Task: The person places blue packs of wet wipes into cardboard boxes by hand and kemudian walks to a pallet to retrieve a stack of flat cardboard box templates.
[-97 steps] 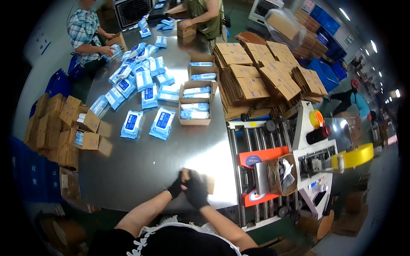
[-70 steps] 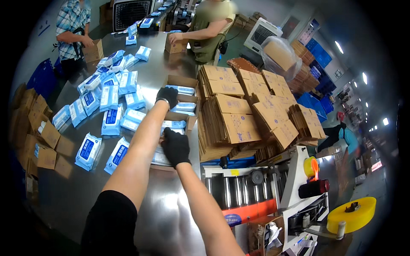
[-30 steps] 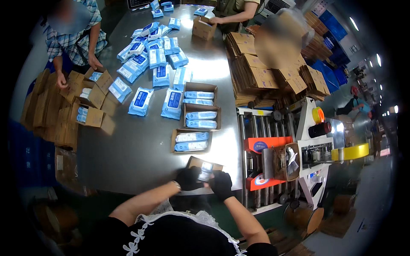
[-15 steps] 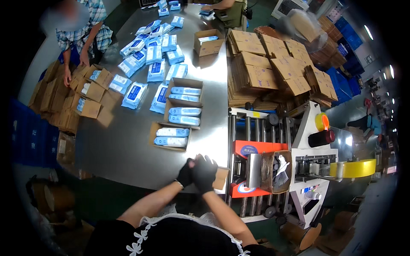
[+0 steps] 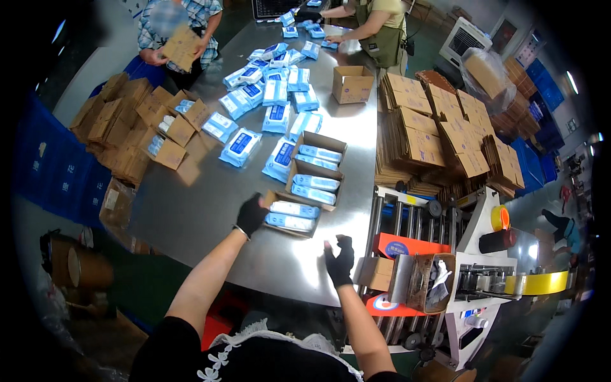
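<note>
The steel table [image 5: 210, 210] is the landmark here, and most of what lies on it is unpacked stock. At the table's far end and down its middle lie many loose blue-and-white wipe packs [image 5: 275, 92], not yet boxed. Along the table's right edge stand tall stacks of flat, unfolded cartons [image 5: 439, 140], so plenty of boxes remain to be made up. On the table's left edge sits a heap of small folded cartons [image 5: 127, 134].

Toward the near end of the table, three open cartons stand in a row, each already holding two packs with its flaps up: the far filled carton [image 5: 320, 151], the middle filled carton [image 5: 315, 184], and the nearest filled carton [image 5: 289, 215]. None of these is closed. One empty open box [image 5: 352, 84] stands alone near the far end. Off the table's near right corner, a closed small carton [image 5: 377, 272] sits on the rollers at the mouth of the tape sealing machine [image 5: 445, 280], which looks like the most finished piece in view.

The gloved left hand [image 5: 251, 214] touches the left side of the nearest filled carton, fingers curled loosely against its flap. The gloved right hand [image 5: 340, 261] hovers over the table's near edge beside the closed small carton, fingers spread narrowly and holding nothing.

Judging by this, only a small share is boxed.
</note>
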### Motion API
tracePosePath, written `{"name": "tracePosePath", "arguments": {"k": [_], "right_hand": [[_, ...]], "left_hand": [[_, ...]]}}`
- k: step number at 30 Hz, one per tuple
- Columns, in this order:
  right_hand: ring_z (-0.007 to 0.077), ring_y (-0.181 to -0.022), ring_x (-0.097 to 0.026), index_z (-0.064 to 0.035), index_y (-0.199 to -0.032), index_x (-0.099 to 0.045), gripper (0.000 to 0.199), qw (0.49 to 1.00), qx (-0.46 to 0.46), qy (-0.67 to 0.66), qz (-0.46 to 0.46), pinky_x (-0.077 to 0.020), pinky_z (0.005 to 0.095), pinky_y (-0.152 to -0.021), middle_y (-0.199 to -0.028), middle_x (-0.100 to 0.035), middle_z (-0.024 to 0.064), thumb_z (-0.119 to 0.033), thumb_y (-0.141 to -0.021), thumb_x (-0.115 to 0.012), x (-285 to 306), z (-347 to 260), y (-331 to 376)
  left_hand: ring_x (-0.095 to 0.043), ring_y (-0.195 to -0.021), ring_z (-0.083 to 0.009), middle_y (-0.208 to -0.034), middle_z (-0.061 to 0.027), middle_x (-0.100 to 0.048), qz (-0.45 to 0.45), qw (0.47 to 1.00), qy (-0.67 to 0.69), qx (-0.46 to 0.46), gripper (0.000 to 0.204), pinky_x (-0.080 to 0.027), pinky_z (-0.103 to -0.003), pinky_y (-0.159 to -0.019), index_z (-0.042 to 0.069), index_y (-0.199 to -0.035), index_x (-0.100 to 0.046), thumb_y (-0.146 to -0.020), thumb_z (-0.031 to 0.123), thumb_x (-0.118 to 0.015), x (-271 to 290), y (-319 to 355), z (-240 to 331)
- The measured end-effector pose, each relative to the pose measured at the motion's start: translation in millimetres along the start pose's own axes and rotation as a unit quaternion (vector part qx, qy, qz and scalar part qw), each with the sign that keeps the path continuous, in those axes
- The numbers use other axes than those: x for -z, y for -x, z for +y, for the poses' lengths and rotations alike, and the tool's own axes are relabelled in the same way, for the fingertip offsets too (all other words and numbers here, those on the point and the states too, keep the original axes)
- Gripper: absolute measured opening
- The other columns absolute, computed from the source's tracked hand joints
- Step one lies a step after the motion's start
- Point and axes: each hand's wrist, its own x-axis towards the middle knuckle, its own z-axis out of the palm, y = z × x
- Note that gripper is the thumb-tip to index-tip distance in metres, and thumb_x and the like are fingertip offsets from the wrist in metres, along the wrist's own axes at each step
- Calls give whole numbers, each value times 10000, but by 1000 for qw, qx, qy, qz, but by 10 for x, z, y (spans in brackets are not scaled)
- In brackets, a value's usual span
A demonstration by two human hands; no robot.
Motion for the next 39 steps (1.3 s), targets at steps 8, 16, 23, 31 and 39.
{"name": "tracePosePath", "arguments": {"k": [8,16,23,31,39], "right_hand": [[398,-770,-642,-70,-1031,-528,267,961,-76,180,-194,-502,486,-701,-831,-659,200,-254,-838,-519,-827,-746,87],[333,-657,-636,-61,-757,-650,248,971,-64,226,-38,-476,447,-634,-701,-649,153,-236,-860,-508,-1090,-646,37],[331,-945,-566,-60,-994,-626,239,992,37,76,93,-408,465,-833,-978,-618,146,-214,-812,-616,-765,-842,144],[299,-1250,-424,-106,-1303,-499,564,952,64,288,-77,-183,537,-1105,-1271,-519,134,-399,-827,-581,395,219,515],[320,-1076,-540,-38,-1175,-553,444,962,114,235,78,-314,485,-1016,-1095,-580,159,-296,-823,-634,538,433,2]], "left_hand": [[-625,-769,-399,-847,-223,-636,-288,949,-124,26,257,-498,-483,-690,14,-942,-581,-834,243,-536,229,523,351],[-563,-989,-296,-1069,-169,-544,-243,968,64,-30,756,-455,-381,-858,-7,-1144,-493,-608,388,-853,293,399,-263],[-432,-1217,-243,-1265,-161,-440,-263,876,386,119,913,-360,-395,-1031,22,-1405,-208,-726,214,-788,-414,910,272],[-549,-1051,-243,-1112,-117,-572,-422,829,310,-196,436,-441,-362,-926,36,-1239,-474,-850,159,-629,-1231,998,1061],[-576,-828,-427,-835,-226,-588,11,999,2,53,259,-451,-499,-700,26,-907,-512,-732,173,-636,-746,-879,296]]}}
